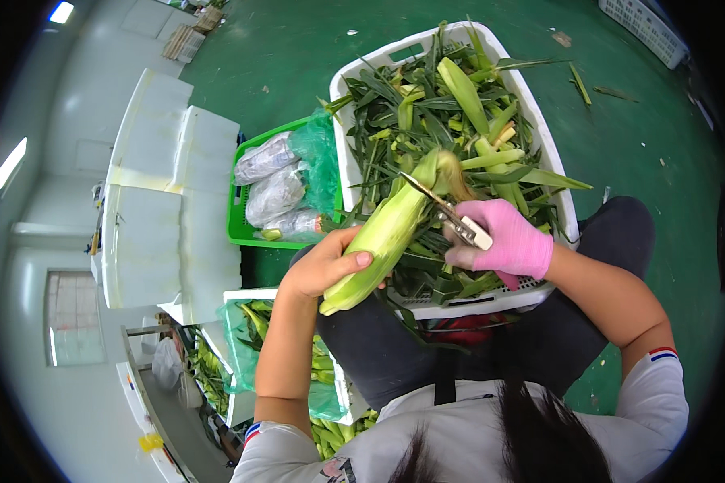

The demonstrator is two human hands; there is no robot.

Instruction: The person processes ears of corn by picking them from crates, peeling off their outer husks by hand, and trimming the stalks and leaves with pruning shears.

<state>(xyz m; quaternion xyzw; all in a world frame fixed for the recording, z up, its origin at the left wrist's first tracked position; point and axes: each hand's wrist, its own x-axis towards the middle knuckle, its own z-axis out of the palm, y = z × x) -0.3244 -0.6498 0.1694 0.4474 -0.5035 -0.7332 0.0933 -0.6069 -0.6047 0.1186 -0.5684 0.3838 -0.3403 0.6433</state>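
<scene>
My bare left hand is closed around a pale green ear of corn, which tilts up to the right toward its brown silky tip. My right hand, in a pink glove, grips metal cutting shears with light handles. Their blades lie across the upper part of the ear, near the tip. Under both hands is a large white plastic basket heaped with dark green leaves, loose husks and stalk pieces, held close over my lap.
A green crate with plastic-wrapped bundles sits left of the basket. White foam boxes are stacked at left. Open boxes of corn lie low beside me. Another basket stands at back right on the green floor, with leaf scraps.
</scene>
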